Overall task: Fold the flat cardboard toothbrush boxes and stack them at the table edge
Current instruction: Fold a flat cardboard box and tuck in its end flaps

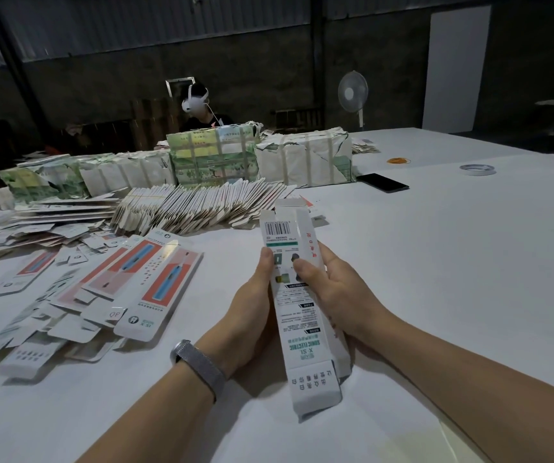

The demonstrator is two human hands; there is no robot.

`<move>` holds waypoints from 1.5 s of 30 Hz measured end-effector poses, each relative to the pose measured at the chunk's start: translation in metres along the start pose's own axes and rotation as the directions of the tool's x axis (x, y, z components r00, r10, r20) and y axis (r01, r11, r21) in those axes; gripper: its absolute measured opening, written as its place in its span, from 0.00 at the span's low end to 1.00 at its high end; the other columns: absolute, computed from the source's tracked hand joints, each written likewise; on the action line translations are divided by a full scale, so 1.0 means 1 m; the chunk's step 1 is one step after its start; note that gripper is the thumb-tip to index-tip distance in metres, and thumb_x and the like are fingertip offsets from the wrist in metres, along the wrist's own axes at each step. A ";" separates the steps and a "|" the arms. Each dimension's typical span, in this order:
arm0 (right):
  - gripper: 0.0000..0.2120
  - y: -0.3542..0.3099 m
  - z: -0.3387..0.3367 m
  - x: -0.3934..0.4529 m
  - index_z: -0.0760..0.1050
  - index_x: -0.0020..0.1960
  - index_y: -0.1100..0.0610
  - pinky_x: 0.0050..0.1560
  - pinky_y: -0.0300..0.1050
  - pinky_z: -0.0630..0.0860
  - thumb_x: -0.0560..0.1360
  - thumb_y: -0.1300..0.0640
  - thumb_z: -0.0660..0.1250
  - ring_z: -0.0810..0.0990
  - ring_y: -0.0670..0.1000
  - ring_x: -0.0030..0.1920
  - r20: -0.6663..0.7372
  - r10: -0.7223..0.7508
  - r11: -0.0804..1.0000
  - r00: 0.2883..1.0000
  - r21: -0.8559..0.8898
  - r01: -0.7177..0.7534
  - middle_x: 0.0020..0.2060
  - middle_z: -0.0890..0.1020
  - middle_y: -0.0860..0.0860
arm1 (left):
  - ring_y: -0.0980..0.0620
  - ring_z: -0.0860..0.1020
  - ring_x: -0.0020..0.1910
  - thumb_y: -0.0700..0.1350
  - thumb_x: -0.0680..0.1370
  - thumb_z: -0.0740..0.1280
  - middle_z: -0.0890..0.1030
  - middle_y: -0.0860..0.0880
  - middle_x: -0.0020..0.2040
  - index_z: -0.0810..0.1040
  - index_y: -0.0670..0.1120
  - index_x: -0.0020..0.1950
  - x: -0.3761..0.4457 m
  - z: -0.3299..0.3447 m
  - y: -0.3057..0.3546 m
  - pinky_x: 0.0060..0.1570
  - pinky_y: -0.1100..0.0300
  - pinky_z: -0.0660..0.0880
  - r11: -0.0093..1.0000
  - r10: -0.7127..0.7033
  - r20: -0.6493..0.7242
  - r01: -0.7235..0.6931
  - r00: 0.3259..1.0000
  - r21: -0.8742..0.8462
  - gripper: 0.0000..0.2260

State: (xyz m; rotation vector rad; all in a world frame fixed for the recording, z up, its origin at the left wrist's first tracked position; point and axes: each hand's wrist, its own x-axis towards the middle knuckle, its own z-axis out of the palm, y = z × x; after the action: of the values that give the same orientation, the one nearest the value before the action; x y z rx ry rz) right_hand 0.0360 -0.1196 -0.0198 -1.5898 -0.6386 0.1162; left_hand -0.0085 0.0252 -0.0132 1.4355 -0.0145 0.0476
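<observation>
Box in hand: a long white toothbrush box [297, 305], opened partly into a sleeve, held above the near half of the white table [452, 262], just off its near edge.
Left hand: the left hand [252, 312] cups the box's left long side, thumb tip on the printed face, fingers hidden behind; it grips the box.
Right hand: the right hand [332, 289] wraps the right long side, thumb pressed on the printed face near the middle; it also grips the box.
Long axis: runs from the near edge toward the far edge, tilted a little to the left at the top; the barcode end points away from the person, the open flap end points at the near edge.
Handling: judged light, thin card; stiff along its creases, easily dented or torn at the flaps, slightly slick from the printed coating.
Where to hold: along the two long creased edges near mid-length, as now, leaving both ends free for tucking flaps.
Flat stock: loose flat boxes [128, 282] lie toward the left edge; a fanned row of flats [202, 205] sits beyond them, in front of wrapped bundles [215, 155].
Stack at the edge: none visible here.
</observation>
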 end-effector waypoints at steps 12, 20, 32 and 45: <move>0.31 -0.002 0.001 -0.002 0.67 0.69 0.46 0.53 0.59 0.82 0.70 0.36 0.66 0.85 0.51 0.53 0.035 -0.023 1.000 0.999 -0.008 0.023 0.57 0.84 0.46 | 0.42 0.85 0.53 0.69 0.69 0.63 0.86 0.43 0.56 0.86 0.63 0.53 -0.005 -0.003 0.004 0.45 0.53 0.83 0.997 -0.027 0.098 0.034 0.995 -0.070 0.20; 0.25 -0.002 0.002 -0.004 0.67 0.68 0.46 0.49 0.43 0.81 0.73 0.44 0.66 0.84 0.48 0.55 0.065 -0.027 0.996 0.998 0.081 0.022 0.57 0.83 0.43 | 0.37 0.83 0.57 0.71 0.69 0.65 0.83 0.40 0.60 0.75 0.55 0.69 -0.003 -0.001 0.000 0.54 0.40 0.81 0.997 0.067 0.068 -0.065 0.995 -0.033 0.33; 0.18 -0.007 0.002 -0.005 0.72 0.65 0.45 0.45 0.44 0.81 0.76 0.48 0.62 0.86 0.52 0.48 0.098 -0.002 0.985 0.995 0.170 -0.015 0.50 0.86 0.50 | 0.49 0.84 0.36 0.67 0.71 0.68 0.87 0.49 0.46 0.71 0.50 0.61 0.005 0.000 -0.006 0.37 0.52 0.81 0.987 0.156 0.010 -0.157 0.988 0.030 0.27; 0.20 -0.003 0.003 -0.003 0.73 0.68 0.50 0.44 0.41 0.80 0.77 0.49 0.61 0.85 0.49 0.47 0.118 0.014 0.978 0.993 0.206 -0.038 0.50 0.86 0.49 | 0.51 0.86 0.39 0.57 0.81 0.63 0.87 0.54 0.47 0.68 0.59 0.66 0.005 0.000 -0.006 0.33 0.60 0.80 0.991 0.130 -0.077 -0.129 0.988 0.015 0.14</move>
State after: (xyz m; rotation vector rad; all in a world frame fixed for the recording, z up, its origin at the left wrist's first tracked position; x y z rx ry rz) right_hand 0.0316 -0.1183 -0.0185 -1.3967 -0.6732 0.2880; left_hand -0.0034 0.0249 -0.0191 1.4401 -0.0435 0.2114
